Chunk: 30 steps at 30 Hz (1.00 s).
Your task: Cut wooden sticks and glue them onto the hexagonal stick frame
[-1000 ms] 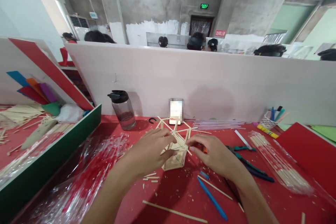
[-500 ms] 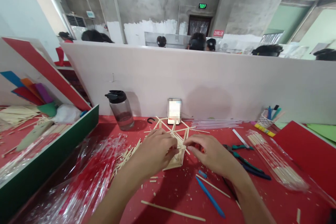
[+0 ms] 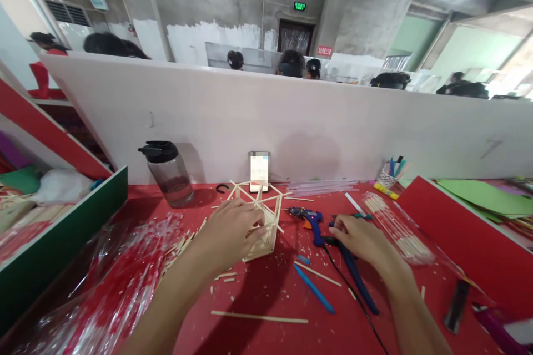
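Note:
A small model built of wooden sticks [image 3: 264, 222] stands on the red table [image 3: 266, 299]. My left hand [image 3: 229, 233] is closed on its near left side, fingers pinching its sticks. My right hand [image 3: 364, 239] rests to the right, away from the model, fingers curled over the handles of dark blue pliers [image 3: 353, 272]. A blue glue gun [image 3: 308, 219] lies between the model and my right hand, its black cord running toward me.
A dark water bottle [image 3: 166, 173] and a phone [image 3: 259, 171] stand by the white partition [image 3: 291, 122]. Plastic stick bags [image 3: 125, 277] lie at left, another bag of sticks [image 3: 395, 227] at right. A blue pen [image 3: 314, 288], loose sticks [image 3: 258, 318] and a pen cup [image 3: 389, 177] are about.
My right hand left the stick model and moved right onto the pliers, uncovering the glue gun. My left hand stays on the model. The camera turned right.

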Available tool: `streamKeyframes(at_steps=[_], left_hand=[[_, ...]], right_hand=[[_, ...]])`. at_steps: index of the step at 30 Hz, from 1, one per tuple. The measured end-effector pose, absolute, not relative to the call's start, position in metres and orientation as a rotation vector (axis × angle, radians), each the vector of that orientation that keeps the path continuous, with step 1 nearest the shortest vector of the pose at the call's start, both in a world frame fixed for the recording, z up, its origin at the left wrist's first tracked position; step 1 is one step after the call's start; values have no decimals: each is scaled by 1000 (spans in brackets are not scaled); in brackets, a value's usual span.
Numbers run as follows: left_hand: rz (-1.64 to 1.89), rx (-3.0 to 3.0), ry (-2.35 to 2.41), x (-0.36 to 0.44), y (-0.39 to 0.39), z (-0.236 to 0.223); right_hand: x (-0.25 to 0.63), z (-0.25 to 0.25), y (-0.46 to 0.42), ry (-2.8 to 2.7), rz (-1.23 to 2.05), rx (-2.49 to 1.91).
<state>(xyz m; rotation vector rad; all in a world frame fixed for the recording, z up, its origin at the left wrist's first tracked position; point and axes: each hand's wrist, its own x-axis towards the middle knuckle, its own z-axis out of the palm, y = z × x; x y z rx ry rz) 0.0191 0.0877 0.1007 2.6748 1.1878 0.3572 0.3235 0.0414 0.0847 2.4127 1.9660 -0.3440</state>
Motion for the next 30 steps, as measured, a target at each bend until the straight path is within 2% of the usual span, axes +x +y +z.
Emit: streamKeyframes(at_steps=[11,17,22,27,30], left_hand=[[358,2647,1210,20,84,105],[409,2671,1166,19,87,100],[352,2683,1178,20,87,101],[410,2671,1166,20,88,97],[425,2673,1152,19,88,97]], right_hand=[[291,37,83,1883,-312,2464],[296,28,85,1934,-492,2530],[322,39,80,2111,-866,2695],[319,64,73,2440,-1418,2656],[310,73,69,2612,-1859,2561]])
